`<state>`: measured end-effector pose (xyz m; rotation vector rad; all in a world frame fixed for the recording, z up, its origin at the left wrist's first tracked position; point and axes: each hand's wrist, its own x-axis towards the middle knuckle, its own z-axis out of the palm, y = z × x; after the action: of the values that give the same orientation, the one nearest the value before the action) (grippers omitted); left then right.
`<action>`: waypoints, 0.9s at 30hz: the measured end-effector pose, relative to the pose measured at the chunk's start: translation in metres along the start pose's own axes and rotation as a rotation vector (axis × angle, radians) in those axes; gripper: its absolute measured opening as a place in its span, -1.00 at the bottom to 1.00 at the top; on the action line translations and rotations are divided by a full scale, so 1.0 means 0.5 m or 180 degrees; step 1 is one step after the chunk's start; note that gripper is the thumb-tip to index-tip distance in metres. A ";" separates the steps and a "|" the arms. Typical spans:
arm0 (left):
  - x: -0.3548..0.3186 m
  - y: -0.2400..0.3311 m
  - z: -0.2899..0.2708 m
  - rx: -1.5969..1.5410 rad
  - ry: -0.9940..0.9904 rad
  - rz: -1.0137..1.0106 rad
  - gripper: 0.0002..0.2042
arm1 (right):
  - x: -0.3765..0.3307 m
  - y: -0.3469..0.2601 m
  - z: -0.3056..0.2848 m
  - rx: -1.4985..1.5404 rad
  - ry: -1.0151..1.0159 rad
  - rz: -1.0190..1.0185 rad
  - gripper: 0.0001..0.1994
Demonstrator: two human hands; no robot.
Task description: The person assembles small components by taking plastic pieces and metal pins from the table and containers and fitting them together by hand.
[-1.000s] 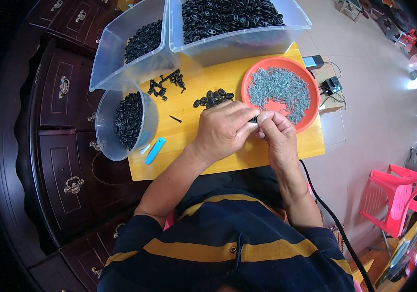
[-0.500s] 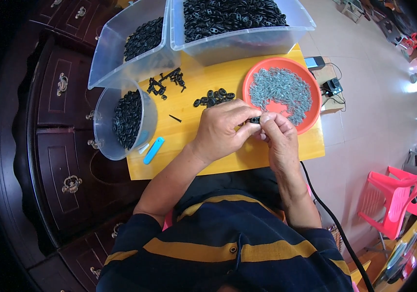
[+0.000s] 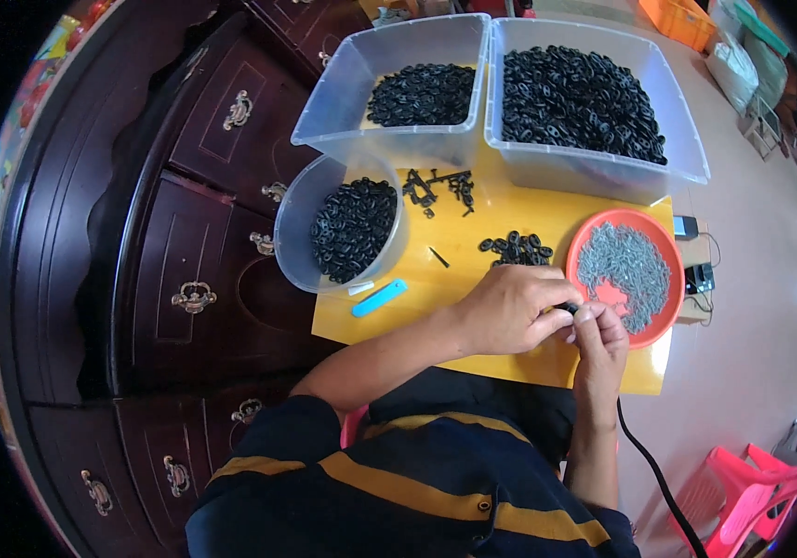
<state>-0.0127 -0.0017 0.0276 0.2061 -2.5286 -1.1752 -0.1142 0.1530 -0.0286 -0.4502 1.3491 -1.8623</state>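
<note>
My left hand (image 3: 519,312) pinches a small black oval plastic piece (image 3: 565,308) between thumb and forefinger, above the yellow table's near right part. My right hand (image 3: 600,337) meets it from the right, thumb and fingertips pressed together at the piece's end. Whether those fingertips hold something small of their own is hidden. Just beyond my left hand lies a little heap of black oval pieces with holes (image 3: 518,249). Close to my right hand stands an orange-red bowl (image 3: 675,279) of small silvery metal parts (image 3: 642,279).
Two clear bins, left (image 3: 398,147) and right (image 3: 584,175), hold black pieces at the back. A round clear tub (image 3: 289,244) holds more. Black scraps (image 3: 454,181), a thin black pin (image 3: 438,257) and a blue strip-shaped tool (image 3: 380,298) lie on the yellow table (image 3: 473,228). Dark drawers (image 3: 203,251) stand left.
The whole view has shifted, so table and hands appear further right and lower. Both hands stay together at the black piece, which is now more covered by fingers.
</note>
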 end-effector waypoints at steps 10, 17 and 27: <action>0.026 -0.034 -0.260 0.0867 0.1759 -0.0479 -0.55 | -0.008 -0.011 0.016 -0.0322 -0.0425 0.0434 -0.89; -0.053 -0.070 -0.179 0.0492 0.0601 -0.0674 -0.72 | -0.003 0.016 0.014 -0.0648 -0.0827 0.0366 -0.88; -0.105 -0.123 -0.028 0.1038 0.0082 -0.0594 -0.80 | -0.013 0.004 0.021 -0.2042 -0.1247 0.0331 -0.85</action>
<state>0.0407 -0.0370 -0.0238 0.5438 -2.7118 -0.8057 -0.1024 0.1507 -0.0254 -0.9896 1.6282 -1.1416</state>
